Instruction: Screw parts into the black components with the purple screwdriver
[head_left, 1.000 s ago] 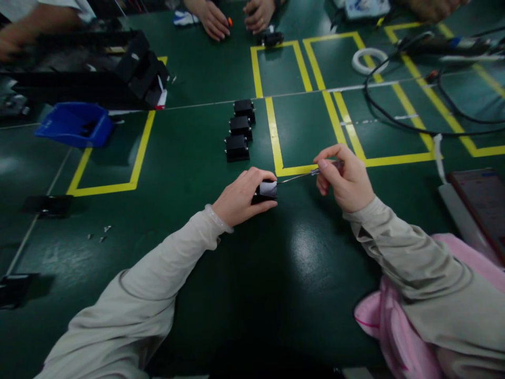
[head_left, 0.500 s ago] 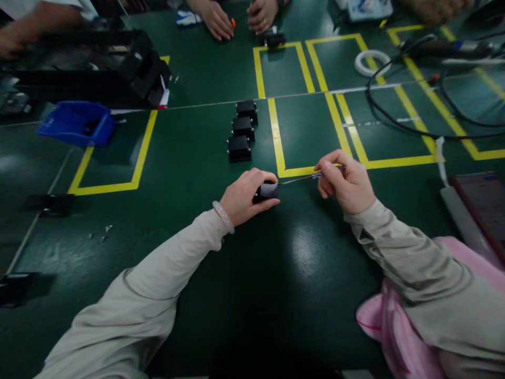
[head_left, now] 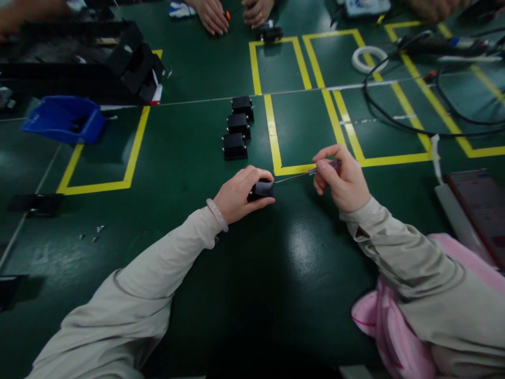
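In the head view, my left hand [head_left: 235,197] grips a small black box-shaped part [head_left: 263,189] on the green table, thumb and fingers around its sides. My right hand [head_left: 344,176] holds a thin screwdriver [head_left: 325,167] by its handle, the shaft slanting down to the left. Its tip meets, or nearly meets, the right end of the black part; the exact contact is too small to make out. Just beyond my left hand stand three similar black parts [head_left: 235,146] in a row, with small shiny screws at their ends.
A blue bin [head_left: 65,120] and a long black tray [head_left: 134,79] are at left. Several small screws [head_left: 94,238] lie near my left sleeve. A white ring [head_left: 370,59], black cable [head_left: 402,126] and pink cloth [head_left: 389,321] are at right. A co-worker's hands [head_left: 213,16] are across the table.
The whole view has shifted slightly, so things appear a little further left and up. The screwdriver handle shows more clearly in my right hand. Both grips stay the same.
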Available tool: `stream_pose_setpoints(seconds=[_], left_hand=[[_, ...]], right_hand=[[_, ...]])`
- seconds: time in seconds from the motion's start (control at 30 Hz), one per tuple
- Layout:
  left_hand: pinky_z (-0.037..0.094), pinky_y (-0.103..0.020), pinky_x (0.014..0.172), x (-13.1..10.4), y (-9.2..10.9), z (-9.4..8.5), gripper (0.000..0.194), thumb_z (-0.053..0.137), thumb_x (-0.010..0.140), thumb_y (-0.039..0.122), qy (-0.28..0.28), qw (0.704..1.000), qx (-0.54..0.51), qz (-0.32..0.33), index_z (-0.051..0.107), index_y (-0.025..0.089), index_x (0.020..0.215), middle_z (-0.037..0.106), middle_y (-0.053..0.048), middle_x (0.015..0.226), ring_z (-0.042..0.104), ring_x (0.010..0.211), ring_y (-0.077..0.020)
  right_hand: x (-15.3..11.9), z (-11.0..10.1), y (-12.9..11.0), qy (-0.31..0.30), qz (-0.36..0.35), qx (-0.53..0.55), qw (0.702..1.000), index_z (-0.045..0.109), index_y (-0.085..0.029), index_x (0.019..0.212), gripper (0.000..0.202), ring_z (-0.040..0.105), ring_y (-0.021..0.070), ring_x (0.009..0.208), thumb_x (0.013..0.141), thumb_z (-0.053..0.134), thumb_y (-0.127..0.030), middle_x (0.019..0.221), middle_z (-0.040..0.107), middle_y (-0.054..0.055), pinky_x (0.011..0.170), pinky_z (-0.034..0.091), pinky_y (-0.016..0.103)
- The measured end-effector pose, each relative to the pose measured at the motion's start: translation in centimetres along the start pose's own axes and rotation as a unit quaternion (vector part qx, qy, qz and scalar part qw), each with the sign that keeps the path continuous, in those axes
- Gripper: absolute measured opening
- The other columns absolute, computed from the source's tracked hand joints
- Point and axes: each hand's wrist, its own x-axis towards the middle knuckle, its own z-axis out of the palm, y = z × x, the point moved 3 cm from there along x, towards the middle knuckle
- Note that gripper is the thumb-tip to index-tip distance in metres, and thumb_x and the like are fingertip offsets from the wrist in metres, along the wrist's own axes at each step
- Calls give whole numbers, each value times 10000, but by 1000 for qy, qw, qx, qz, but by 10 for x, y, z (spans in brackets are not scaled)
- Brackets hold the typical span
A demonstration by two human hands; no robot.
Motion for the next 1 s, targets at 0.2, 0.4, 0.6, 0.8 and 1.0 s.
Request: stream_pose_setpoints(seconds=[0.2, 0.4, 0.6, 0.8, 1.0], left_hand=[[506, -417, 967, 0, -1, -1, 353, 659, 934, 410, -8, 1000, -5, -10, 544, 202, 1195, 624, -87, 1184, 608, 1089, -245], [510, -406, 967, -1, -1, -1, 358, 675, 934, 380, -2, 1000, -5, 9, 537, 188, 1203, 620, -90, 1186, 607, 1090, -236], [509, -415, 988, -2, -2, -1, 357, 673, 936, 380, -5, 1000, -12, 1, 531, 200, 1210, 623, -86, 1195, 612, 1116, -238], [512, -419, 984, -1, -4, 0, 370, 671, 932, 401, -8, 1000, -17, -4, 536, 202, 1213, 623, -86, 1195, 613, 1109, -242], [505, -408, 991, -1, -6, 0, 372, 660, 938, 406, 0, 1000, -21, 9, 538, 193, 1217, 624, -91, 1200, 611, 1117, -239]], right_hand=[[-1, 0, 2, -7, 21, -4, 1000, 527, -253, 832, 350, 383, 86, 326, 909, 667, -564, 438, 383, -113, 345, 329, 260], [0, 1, 3, -7, 20, 20, 1000, 534, -251, 910, 327, 444, 92, 354, 886, 708, -526, 466, 442, -111, 364, 360, 250], [2, 0, 9, -15, 47, 54, 997, 519, -237, 889, 393, 427, 76, 329, 839, 752, -550, 435, 436, -131, 346, 351, 219], [1, 2, 7, -14, 41, 58, 997, 524, -233, 826, 371, 378, 65, 319, 886, 703, -552, 415, 378, -133, 348, 355, 220], [-6, 3, -4, -3, -10, -26, 1000, 557, -236, 945, 347, 508, 99, 402, 879, 720, -535, 535, 539, -80, 391, 379, 254]])
